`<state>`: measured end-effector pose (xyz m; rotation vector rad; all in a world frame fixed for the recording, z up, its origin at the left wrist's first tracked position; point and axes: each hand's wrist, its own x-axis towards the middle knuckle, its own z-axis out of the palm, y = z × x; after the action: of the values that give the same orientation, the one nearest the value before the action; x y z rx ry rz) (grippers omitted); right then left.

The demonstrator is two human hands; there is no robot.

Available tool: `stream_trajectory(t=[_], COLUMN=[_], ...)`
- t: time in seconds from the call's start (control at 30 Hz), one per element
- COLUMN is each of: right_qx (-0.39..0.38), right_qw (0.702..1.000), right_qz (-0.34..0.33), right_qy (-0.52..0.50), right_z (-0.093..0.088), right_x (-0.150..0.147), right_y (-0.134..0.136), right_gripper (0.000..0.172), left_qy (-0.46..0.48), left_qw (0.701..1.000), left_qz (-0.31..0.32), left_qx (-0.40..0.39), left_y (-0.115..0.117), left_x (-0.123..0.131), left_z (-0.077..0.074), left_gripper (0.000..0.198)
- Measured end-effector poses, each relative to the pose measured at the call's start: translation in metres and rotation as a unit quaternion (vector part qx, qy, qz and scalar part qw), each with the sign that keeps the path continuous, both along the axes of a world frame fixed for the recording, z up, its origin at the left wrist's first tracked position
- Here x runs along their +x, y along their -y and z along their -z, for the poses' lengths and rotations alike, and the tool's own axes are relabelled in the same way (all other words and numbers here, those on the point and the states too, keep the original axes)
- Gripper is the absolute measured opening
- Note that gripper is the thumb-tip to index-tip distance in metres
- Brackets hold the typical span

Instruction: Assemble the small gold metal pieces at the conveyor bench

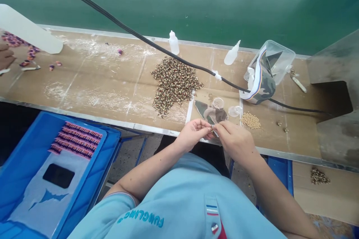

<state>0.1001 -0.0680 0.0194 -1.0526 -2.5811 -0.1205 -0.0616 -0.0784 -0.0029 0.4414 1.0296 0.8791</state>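
Note:
At the front edge of the bench, my left hand (194,133) pinches a tiny gold-and-dark piece (212,130) like those in the heap. Its fingertips meet those of my right hand (236,139), closed on something too small to make out. Just beyond the hands lie camouflage cloth scraps (220,115), with a small clear round dish (217,103) on them. A second clear dish (235,111) and a pile of tan beads (251,120) are beside my right hand. The large heap of small brown-and-gold pieces (175,84) spreads beyond my left hand.
A black cable (134,33) crosses above the bench. Two white squeeze bottles (174,43) stand at the back. Right of them is a clear plastic box (284,59) with a camouflage cap (263,82). A blue tray (36,127) sits lower left. Another person's hand (5,58) shows far left.

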Motion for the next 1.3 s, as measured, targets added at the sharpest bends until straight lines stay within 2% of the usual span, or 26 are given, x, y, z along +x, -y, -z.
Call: stream_trajectory(t=[0.13, 0.3, 0.47, 0.73, 0.83, 1.0, 1.13, 1.3], right_qx=[-0.024, -0.061, -0.131, -0.183, -0.178, -0.112, -0.083, -0.138], right_qw=[1.0, 0.996, 0.978, 0.957, 0.964, 0.986, 0.993, 0.977], right_qz=[-0.007, 0.005, 0.032, 0.047, 0.037, 0.007, 0.007, 0.025], right_qy=[0.019, -0.065, -0.161, -0.22, -0.196, -0.124, -0.088, -0.159], right_z=[-0.002, 0.007, 0.015, 0.021, 0.019, 0.014, 0.012, 0.015], right_x=[-0.002, -0.001, -0.002, -0.002, 0.0, 0.0, -0.002, -0.002], right_y=[-0.001, -0.002, 0.001, 0.001, 0.0, 0.001, 0.003, 0.004], right_gripper=[0.029, 0.022, 0.018, 0.013, 0.016, 0.019, 0.021, 0.017], left_qy=[0.01, 0.043, 0.056, 0.049, 0.036, 0.026, 0.026, 0.033], left_qw=[1.0, 0.999, 0.998, 0.999, 0.999, 1.0, 1.0, 0.999], left_qz=[-0.017, -0.029, -0.032, -0.011, -0.005, -0.001, -0.001, -0.01], left_qx=[-0.005, -0.014, -0.017, -0.014, -0.006, -0.004, -0.001, -0.006], left_y=[0.0, 0.001, 0.0, 0.001, 0.001, 0.001, 0.001, 0.001], left_x=[0.0, -0.001, -0.003, -0.004, -0.004, -0.003, -0.002, -0.003], left_z=[-0.001, 0.002, 0.003, 0.003, 0.004, 0.004, 0.004, 0.005], left_gripper=[0.023, 0.029, 0.031, 0.034, 0.033, 0.032, 0.031, 0.035])
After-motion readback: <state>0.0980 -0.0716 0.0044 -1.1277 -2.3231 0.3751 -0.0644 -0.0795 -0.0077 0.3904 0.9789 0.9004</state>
